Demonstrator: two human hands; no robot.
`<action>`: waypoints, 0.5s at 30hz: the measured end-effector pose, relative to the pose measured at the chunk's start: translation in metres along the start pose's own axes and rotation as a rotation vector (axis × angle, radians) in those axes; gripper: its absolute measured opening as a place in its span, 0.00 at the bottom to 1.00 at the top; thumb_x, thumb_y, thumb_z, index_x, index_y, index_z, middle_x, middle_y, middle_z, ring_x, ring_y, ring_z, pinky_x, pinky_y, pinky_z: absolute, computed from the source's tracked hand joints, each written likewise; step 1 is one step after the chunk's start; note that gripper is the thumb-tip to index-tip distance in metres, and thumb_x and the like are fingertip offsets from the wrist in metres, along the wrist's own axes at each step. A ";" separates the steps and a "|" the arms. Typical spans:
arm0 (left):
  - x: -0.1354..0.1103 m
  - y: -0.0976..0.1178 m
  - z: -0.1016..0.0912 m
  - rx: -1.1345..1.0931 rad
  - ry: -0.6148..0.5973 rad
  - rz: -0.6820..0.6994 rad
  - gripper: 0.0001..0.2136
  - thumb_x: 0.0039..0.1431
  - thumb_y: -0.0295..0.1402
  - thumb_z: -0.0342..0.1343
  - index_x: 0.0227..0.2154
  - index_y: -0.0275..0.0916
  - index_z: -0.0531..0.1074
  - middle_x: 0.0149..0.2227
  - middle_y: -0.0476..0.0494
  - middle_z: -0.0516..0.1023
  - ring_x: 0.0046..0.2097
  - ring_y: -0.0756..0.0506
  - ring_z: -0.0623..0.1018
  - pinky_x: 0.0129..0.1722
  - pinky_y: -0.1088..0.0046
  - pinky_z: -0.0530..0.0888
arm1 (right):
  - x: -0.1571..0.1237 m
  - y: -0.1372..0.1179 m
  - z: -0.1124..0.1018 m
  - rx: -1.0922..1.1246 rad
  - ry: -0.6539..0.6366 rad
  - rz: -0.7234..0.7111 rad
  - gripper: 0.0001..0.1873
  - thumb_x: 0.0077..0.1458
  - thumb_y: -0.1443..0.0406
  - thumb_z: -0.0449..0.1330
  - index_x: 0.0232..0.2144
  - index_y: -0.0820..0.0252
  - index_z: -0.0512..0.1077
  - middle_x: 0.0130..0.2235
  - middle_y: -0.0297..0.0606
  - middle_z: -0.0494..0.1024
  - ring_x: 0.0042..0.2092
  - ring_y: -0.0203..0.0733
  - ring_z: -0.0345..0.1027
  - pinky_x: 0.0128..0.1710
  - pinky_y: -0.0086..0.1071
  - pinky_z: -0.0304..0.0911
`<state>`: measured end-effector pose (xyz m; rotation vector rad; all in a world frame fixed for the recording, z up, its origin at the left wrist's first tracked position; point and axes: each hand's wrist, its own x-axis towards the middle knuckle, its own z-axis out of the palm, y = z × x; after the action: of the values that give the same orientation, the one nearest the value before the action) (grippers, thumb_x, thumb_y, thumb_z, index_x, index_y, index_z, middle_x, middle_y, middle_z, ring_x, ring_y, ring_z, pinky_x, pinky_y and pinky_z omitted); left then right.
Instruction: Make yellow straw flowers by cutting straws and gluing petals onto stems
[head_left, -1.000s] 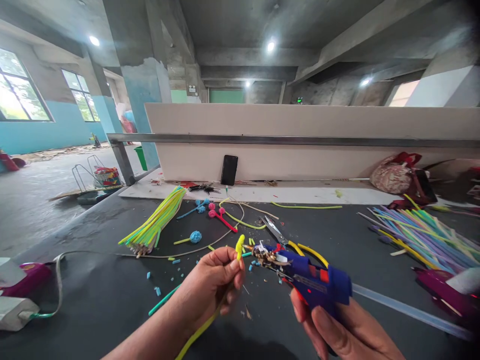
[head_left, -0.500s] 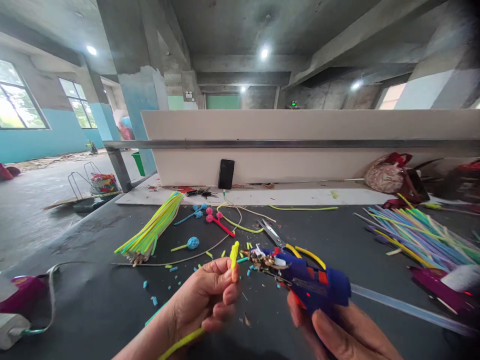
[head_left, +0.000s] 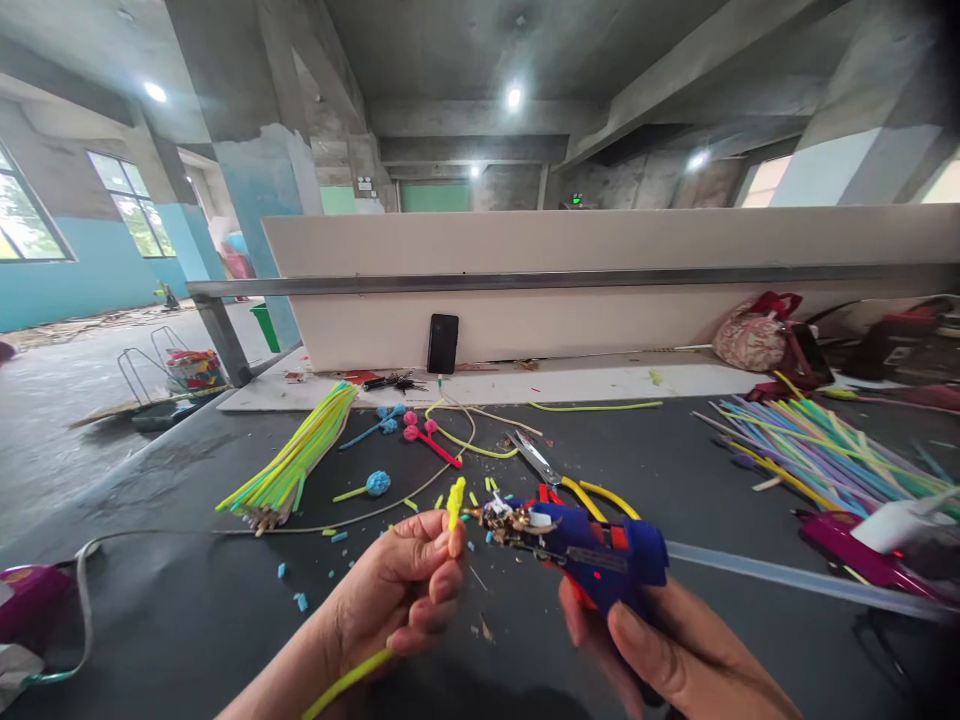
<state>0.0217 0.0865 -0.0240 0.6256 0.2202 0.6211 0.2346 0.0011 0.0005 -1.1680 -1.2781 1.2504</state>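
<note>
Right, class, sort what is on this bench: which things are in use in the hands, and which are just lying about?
In use: yellow fuzzy stem, pinched in the left hand; blue glue gun, gripped in the right hand, nozzle close to the stem's tip.
Lying about: scissors; yellow-green stem bundle; mixed-colour stem pile; blue pompom stick; phone leaning on the board.

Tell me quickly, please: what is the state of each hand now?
Left hand: closed, pinching a thin yellow fuzzy stem.
Right hand: closed around a blue plastic glue gun.
</note>
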 end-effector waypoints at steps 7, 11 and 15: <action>0.003 -0.002 0.004 0.194 0.104 0.017 0.04 0.55 0.28 0.52 0.26 0.36 0.65 0.18 0.52 0.64 0.14 0.58 0.56 0.07 0.87 0.55 | -0.001 -0.007 0.001 0.088 0.028 -0.063 0.17 0.52 0.52 0.56 0.31 0.59 0.73 0.28 0.36 0.73 0.21 0.32 0.56 0.21 0.29 0.53; 0.003 0.006 0.005 0.299 0.196 0.185 0.06 0.55 0.30 0.53 0.25 0.36 0.65 0.19 0.51 0.65 0.16 0.57 0.59 0.09 0.86 0.56 | 0.003 -0.008 -0.010 0.088 0.063 -0.043 0.17 0.52 0.53 0.56 0.32 0.61 0.73 0.22 0.35 0.72 0.19 0.32 0.56 0.22 0.29 0.54; -0.002 0.018 0.007 0.405 0.274 0.346 0.06 0.53 0.32 0.56 0.25 0.37 0.65 0.22 0.49 0.71 0.20 0.53 0.67 0.18 0.80 0.66 | 0.004 0.001 -0.021 0.208 0.041 0.117 0.15 0.56 0.56 0.53 0.36 0.61 0.71 0.23 0.35 0.73 0.23 0.36 0.65 0.21 0.28 0.58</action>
<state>0.0143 0.0935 -0.0076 0.9804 0.5085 1.0105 0.2555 0.0070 0.0001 -1.1244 -1.0343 1.4021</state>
